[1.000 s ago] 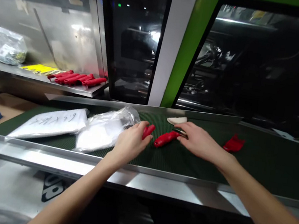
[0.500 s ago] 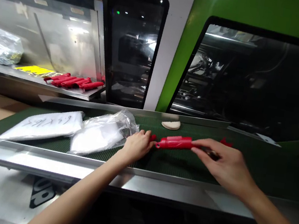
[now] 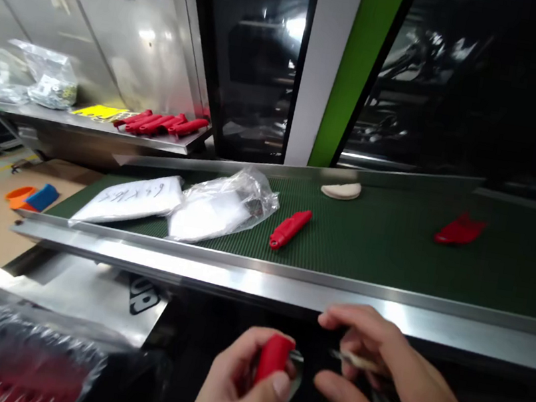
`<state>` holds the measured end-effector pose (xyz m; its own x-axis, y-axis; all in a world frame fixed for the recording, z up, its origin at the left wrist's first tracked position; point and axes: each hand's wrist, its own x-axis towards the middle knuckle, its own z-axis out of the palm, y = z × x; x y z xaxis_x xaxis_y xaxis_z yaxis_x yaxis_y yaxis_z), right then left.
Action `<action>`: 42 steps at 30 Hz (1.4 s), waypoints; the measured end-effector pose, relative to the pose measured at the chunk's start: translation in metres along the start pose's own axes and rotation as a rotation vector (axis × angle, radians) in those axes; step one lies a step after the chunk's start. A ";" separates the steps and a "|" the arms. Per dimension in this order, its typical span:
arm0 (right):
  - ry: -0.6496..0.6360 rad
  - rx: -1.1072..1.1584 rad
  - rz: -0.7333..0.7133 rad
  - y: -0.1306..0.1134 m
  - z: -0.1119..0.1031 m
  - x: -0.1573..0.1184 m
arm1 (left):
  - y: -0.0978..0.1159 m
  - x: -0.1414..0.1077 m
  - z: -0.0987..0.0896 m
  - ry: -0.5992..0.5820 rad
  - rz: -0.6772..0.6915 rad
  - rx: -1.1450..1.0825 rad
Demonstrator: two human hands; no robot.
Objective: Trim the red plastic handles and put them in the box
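My left hand [image 3: 245, 382] is closed round a red plastic moulded part [image 3: 273, 358], held upright in front of the belt's near rail. A greyish, shiny edge shows behind that part; I cannot make out what it is. Close by on the right is my right hand [image 3: 372, 378], its thumb and forefinger spread. Its other fingers are curled on a thin tool with a pale handle [image 3: 362, 361], mostly hidden and blurred. Another red moulded part [image 3: 290, 229] lies on the green conveyor belt [image 3: 381, 251], beyond both hands.
Plastic-wrapped white packs [image 3: 130, 197] rest on the belt's left. A cream half-round piece [image 3: 341, 190] and a red piece [image 3: 460, 230] lie farther right. Several red parts [image 3: 163, 125] are on a metal shelf. A plastic-lined container [image 3: 89, 349] stands lower left, before a metal rail [image 3: 246, 282].
Both hands have drawn back from over the belt towards me. My left hand now holds a red part upright, while another lies on the belt. The view has tilted down.
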<state>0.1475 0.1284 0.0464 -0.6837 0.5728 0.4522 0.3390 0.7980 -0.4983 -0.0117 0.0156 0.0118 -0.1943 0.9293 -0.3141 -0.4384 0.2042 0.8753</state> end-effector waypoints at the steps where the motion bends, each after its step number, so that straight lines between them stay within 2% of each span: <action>1: -0.031 0.013 0.021 0.000 0.005 -0.001 | -0.006 -0.002 -0.004 0.023 -0.038 -0.071; 5: -0.086 0.113 -0.120 -0.004 0.020 -0.007 | -0.012 -0.013 -0.013 0.040 -0.091 -0.130; 9: -0.094 0.030 -0.241 -0.011 0.030 -0.015 | -0.009 -0.027 -0.013 0.026 -0.102 -0.241; 14: -0.060 -0.042 -0.313 -0.019 0.035 -0.016 | -0.007 -0.035 -0.013 0.029 -0.131 -0.335; 30: -0.106 -0.106 -0.380 -0.021 0.038 -0.017 | -0.005 -0.041 -0.013 0.062 -0.114 -0.329; 38: -0.111 -0.135 -0.397 -0.019 0.035 -0.018 | -0.024 -0.035 -0.013 0.015 0.007 -0.410; 42: -0.117 -0.126 -0.386 -0.020 0.035 -0.019 | -0.025 -0.033 -0.012 0.017 -0.003 -0.430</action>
<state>0.1313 0.0945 0.0217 -0.8425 0.2079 0.4970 0.1151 0.9707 -0.2109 -0.0049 -0.0244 -0.0040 -0.2056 0.9228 -0.3259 -0.7640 0.0568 0.6428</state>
